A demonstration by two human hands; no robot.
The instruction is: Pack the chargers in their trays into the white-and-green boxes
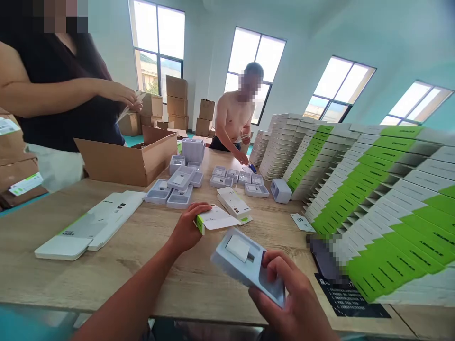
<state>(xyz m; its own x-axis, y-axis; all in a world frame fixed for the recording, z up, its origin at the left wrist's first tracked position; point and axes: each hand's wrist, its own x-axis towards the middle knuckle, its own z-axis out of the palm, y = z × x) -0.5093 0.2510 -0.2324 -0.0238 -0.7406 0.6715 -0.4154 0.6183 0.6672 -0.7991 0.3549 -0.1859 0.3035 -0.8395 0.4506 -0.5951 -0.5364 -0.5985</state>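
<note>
My right hand (289, 286) grips a pale grey plastic tray (227, 267) at its near end, thumb below and fingers inside its recess. A white card-like piece (238, 248) sits in the tray's far compartment. My left hand (188, 225) is closed around a white and green product box (216, 218), its flap pointing right. Just beyond lies another white box (232, 201) on the table. More grey trays (179, 189) are piled behind my left hand, and a second group of trays (256, 189) stands farther right.
Tall stacks of white and green boxes (377, 189) line the table's right side. Flattened cartons (103, 220) lie at left, before an open cardboard box (124, 161). Near the stacks is a dark phone-like object (325, 258). Two people stand across the table, handling small items.
</note>
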